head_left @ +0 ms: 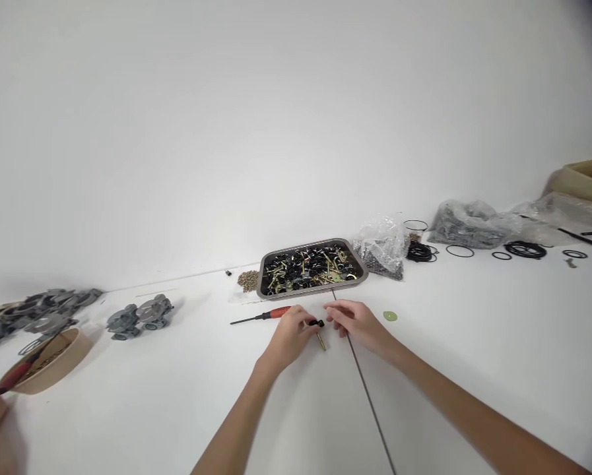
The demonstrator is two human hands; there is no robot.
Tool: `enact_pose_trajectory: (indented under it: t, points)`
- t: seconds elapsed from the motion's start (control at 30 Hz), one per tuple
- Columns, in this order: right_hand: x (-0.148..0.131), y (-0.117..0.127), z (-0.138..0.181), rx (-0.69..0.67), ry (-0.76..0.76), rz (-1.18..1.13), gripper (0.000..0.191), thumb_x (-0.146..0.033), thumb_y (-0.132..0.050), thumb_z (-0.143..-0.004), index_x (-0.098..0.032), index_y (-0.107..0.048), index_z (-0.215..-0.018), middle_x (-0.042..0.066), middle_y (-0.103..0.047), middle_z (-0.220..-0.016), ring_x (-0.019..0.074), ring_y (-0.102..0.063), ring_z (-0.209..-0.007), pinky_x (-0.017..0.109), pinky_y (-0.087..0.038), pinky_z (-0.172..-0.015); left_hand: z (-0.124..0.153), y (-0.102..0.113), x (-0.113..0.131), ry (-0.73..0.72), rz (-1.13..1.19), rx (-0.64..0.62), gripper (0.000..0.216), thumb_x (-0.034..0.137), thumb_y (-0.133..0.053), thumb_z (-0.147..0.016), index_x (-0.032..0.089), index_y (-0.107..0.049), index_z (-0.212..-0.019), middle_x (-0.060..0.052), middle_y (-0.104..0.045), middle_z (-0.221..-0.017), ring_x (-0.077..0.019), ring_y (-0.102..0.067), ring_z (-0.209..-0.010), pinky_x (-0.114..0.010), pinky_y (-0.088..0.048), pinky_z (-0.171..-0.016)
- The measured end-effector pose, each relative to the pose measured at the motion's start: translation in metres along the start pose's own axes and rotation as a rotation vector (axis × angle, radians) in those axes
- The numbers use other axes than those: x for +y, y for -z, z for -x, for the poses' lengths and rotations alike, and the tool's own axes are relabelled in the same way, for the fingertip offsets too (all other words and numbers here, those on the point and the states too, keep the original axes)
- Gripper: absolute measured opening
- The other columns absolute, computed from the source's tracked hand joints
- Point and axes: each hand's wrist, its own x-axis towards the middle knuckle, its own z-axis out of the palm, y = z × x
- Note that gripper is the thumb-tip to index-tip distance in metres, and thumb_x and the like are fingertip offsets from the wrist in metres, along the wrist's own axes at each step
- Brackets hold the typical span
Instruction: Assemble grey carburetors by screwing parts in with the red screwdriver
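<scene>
On the white tabletop [177, 409], in front of the metal tray [315, 290] full of small parts [305, 267], the left hand [292, 333] is pinching a small black piece [320, 323] between thumb and fingers, its brass-coloured stem [321, 342] pointing downward. The right hand [358, 322] is curling its fingers just beside that piece; whether they are gripping anything, I cannot tell. A red-handled screwdriver [266, 315] is lying beside the left hand, and a greenish disc [390, 316] is resting near the right.

The white tabletop [187, 402] carries a metal tray [310, 291] far centre, a red-handled screwdriver [276, 313] nearer, grey castings [152, 312] and a tan bowl [61, 373] left, black rings [525, 249] far right.
</scene>
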Motion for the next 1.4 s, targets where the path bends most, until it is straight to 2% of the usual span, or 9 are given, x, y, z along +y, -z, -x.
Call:
enact_pose_trajectory:
  t: [0.13,0.23,0.37,0.5,0.63,0.9,1.2,1.3,1.4]
  points:
    - [0.004,-0.001,-0.002,0.103,0.027,-0.003,0.041,-0.053,-0.056,-0.081,-0.015,-0.066,-0.090,0.004,-0.059,-0.072,0.0126,-0.052,-0.055,0.024,-0.044,-0.049,0.001,0.002,0.000,-0.029,-0.136,0.080,0.024,0.032,-0.063,-0.083,0.019,-0.070,-0.102,-0.008,-0.064,-0.090,-0.0204,-0.058,-0.086,-0.033,-0.047,-0.077]
    - [0.006,0.000,-0.006,0.120,0.017,-0.037,0.044,-0.057,-0.057,-0.077,-0.015,-0.066,-0.087,0.005,-0.058,-0.072,0.0148,-0.052,-0.059,0.025,-0.042,-0.045,-0.005,0.030,-0.001,-0.017,-0.220,0.220,0.028,0.030,-0.052,-0.089,0.021,-0.064,-0.113,-0.007,-0.065,-0.099,-0.0176,-0.059,-0.090,-0.031,-0.048,-0.082]
    - [0.008,0.001,-0.010,0.103,0.013,-0.071,0.045,-0.058,-0.057,-0.075,-0.015,-0.065,-0.084,0.004,-0.056,-0.071,0.0149,-0.051,-0.059,0.025,-0.041,-0.044,-0.006,0.107,-0.032,0.150,-0.397,0.516,0.029,0.018,-0.042,-0.089,0.015,-0.060,-0.110,-0.012,-0.062,-0.105,-0.0202,-0.057,-0.098,-0.034,-0.047,-0.088]
    - [0.010,-0.002,-0.011,0.110,0.022,-0.063,0.043,-0.057,-0.056,-0.076,-0.015,-0.064,-0.083,0.004,-0.055,-0.068,0.0147,-0.050,-0.057,0.024,-0.038,-0.042,0.013,0.192,-0.083,0.410,-0.643,0.749,0.042,0.021,-0.044,-0.084,0.005,-0.052,-0.122,-0.024,-0.050,-0.123,-0.0357,-0.041,-0.122,-0.052,-0.030,-0.105]
    - [0.011,-0.004,-0.012,0.114,0.042,-0.068,0.041,-0.055,-0.054,-0.079,-0.015,-0.064,-0.082,0.003,-0.054,-0.067,0.0138,-0.048,-0.055,0.023,-0.036,-0.041,0.038,0.236,-0.121,0.590,-0.808,0.735,0.056,0.024,-0.055,-0.074,0.000,-0.048,-0.124,-0.032,-0.045,-0.126,-0.0488,-0.032,-0.126,-0.064,-0.021,-0.102]
    - [0.017,-0.005,-0.014,0.104,0.082,-0.079,0.041,-0.055,-0.051,-0.081,-0.015,-0.061,-0.081,0.002,-0.052,-0.066,0.0137,-0.047,-0.055,0.023,-0.034,-0.041,0.055,0.225,-0.139,0.648,-0.837,0.607,0.037,0.015,-0.042,-0.079,0.003,-0.054,-0.112,-0.033,-0.045,-0.125,-0.0499,-0.037,-0.123,-0.063,-0.029,-0.096]
    - [0.005,-0.006,-0.006,0.123,0.194,-0.015,0.040,-0.052,-0.046,-0.089,-0.015,-0.061,-0.082,0.002,-0.052,-0.064,0.0130,-0.044,-0.056,0.025,-0.034,-0.050,0.039,0.219,-0.078,0.560,-0.368,0.509,0.045,0.035,-0.060,-0.076,0.009,-0.055,-0.111,-0.022,-0.055,-0.114,-0.0380,-0.056,-0.104,-0.051,-0.044,-0.088]
    - [-0.007,-0.012,0.007,0.060,0.228,0.024,0.036,-0.051,-0.049,-0.090,-0.017,-0.062,-0.091,0.002,-0.053,-0.070,0.0137,-0.046,-0.061,0.026,-0.038,-0.055,0.031,0.190,-0.042,0.420,-0.050,0.327,0.048,0.049,-0.064,-0.074,0.013,-0.058,-0.106,-0.015,-0.062,-0.109,-0.0267,-0.062,-0.091,-0.039,-0.050,-0.081]
    - [-0.018,-0.019,0.023,-0.072,0.291,0.065,0.040,-0.048,-0.052,-0.092,-0.022,-0.053,-0.122,0.005,-0.056,-0.098,0.0146,-0.052,-0.073,0.028,-0.045,-0.064,0.020,0.138,-0.009,0.275,0.240,0.103,0.049,0.051,-0.067,-0.073,0.015,-0.059,-0.106,-0.012,-0.065,-0.107,-0.0230,-0.064,-0.092,-0.033,-0.052,-0.079]
